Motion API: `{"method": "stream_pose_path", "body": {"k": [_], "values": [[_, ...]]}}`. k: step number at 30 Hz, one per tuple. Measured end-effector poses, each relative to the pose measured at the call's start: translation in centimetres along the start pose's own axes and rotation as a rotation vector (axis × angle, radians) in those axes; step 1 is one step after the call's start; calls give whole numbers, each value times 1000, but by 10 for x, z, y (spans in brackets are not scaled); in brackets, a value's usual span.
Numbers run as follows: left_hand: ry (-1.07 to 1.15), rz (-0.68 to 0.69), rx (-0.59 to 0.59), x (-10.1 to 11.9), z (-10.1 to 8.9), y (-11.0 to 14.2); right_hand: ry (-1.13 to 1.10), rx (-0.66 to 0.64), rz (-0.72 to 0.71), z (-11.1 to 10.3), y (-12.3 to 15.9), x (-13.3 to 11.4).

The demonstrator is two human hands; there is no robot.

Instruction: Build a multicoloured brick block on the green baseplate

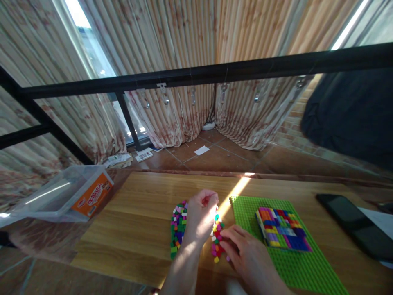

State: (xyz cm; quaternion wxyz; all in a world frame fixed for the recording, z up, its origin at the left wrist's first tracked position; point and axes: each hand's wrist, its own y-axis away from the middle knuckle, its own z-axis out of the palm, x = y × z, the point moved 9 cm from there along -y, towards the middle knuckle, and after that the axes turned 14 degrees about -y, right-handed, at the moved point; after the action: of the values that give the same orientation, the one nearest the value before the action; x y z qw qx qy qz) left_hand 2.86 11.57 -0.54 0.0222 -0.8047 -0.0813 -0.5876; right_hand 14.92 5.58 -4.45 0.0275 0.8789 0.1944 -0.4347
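My left hand is raised over the wooden table with its fingers curled closed. Whatever is between those fingertips, if anything, is hidden. Partly behind that wrist lies a pile of small coloured toy bricks, many green, purple and pink. A narrower strip of loose bricks, mostly red, pink and yellow, lies between my hands. My right hand reaches to this strip's right side, thumb and forefinger bent and slightly apart at the bricks. Farther right, a block of multicoloured bricks sits on a green baseplate.
A black phone lies at the table's right, with white paper beside it. To the left stands a clear plastic box with an orange label. Behind the wooden table are a dark metal rail and curtains.
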Motion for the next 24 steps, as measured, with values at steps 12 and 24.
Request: {"method": "stream_pose_path", "body": {"k": [12, 24], "values": [[7, 24, 2, 0, -3, -1, -33, 137, -32, -20, 1, 7], [-25, 24, -16, -1, 1, 0, 102, 89, 17, -10, -6, 3]]}}
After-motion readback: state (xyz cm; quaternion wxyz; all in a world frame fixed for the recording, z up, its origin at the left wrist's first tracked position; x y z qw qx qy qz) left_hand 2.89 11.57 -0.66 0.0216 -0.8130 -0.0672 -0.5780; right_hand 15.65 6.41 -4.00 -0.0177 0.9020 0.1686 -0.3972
